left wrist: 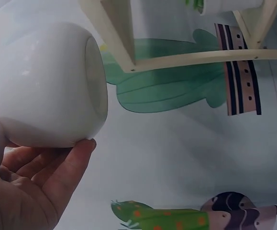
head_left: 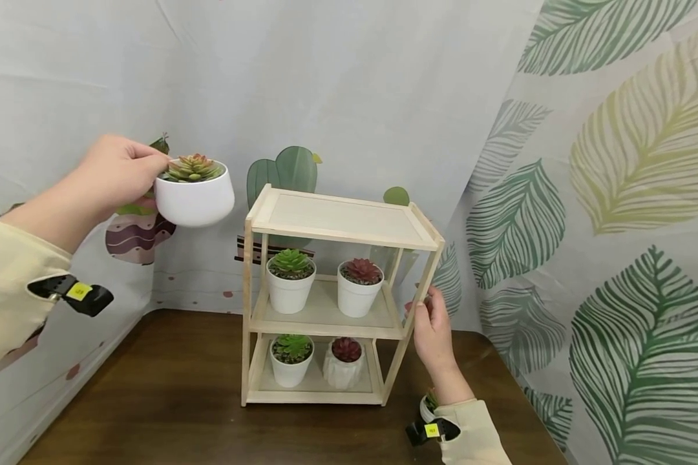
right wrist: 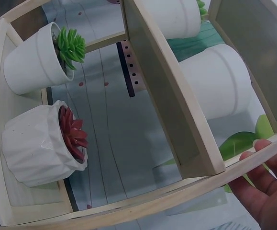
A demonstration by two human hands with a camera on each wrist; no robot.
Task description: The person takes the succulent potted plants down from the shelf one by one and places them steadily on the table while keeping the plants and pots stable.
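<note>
Raised at the left, my left hand point(head_left: 116, 174) pinches the rim of a rounded white pot point(head_left: 194, 203) with a green and reddish succulent point(head_left: 193, 168) in it. In the left wrist view the thumb and fingers hold the pot's side point(left wrist: 47, 86). My right hand point(head_left: 435, 329) grips the right upright of a pale wooden shelf point(head_left: 337, 332); in the right wrist view its fingers point(right wrist: 258, 179) lie round that post. On the middle tier stand a green succulent pot point(head_left: 291, 290) and a dark red one point(head_left: 359, 294). Below them are another green pot point(head_left: 291, 371) and a ridged white pot point(head_left: 343, 373).
The shelf's top board point(head_left: 343, 216) is bare. Partly behind my right wrist, a small potted plant point(head_left: 427, 408) stands on the brown table point(head_left: 180, 374). Printed cloth point(head_left: 360, 84) hangs behind the table and along both sides.
</note>
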